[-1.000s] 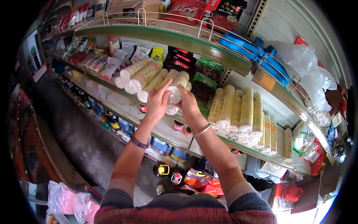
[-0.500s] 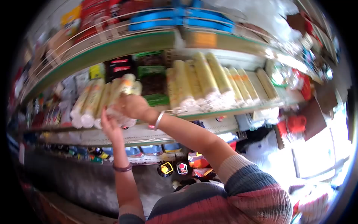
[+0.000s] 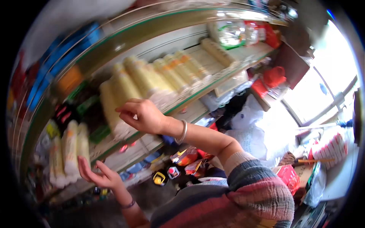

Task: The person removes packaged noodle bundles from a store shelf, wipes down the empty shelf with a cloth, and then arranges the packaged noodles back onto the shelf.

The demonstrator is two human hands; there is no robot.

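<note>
My left hand point(image 3: 99, 175) is open, palm up with fingers apart, close to the front ends of a group of wrapped yellow rolls point(image 3: 70, 152) at the left of the shelf. My right hand point(image 3: 141, 115) hovers in front of a larger group of yellow rolls point(image 3: 127, 81), its fingers curled and holding nothing that I can see. A pale bracelet point(image 3: 183, 131) circles my right wrist, and a dark one point(image 3: 129, 204) is on my left.
Above runs an upper shelf with a green edge point(image 3: 152, 23) and blue trays point(image 3: 57, 64). One roll point(image 3: 218, 52) lies apart near clear bags. Below are bottles with yellow point(image 3: 158, 178) and red tops, white bags point(image 3: 249, 136) and a red bag point(image 3: 274, 77).
The view has swung to the right. My hands have come apart and left the rolls they were touching; my right hand is now by the larger group.
</note>
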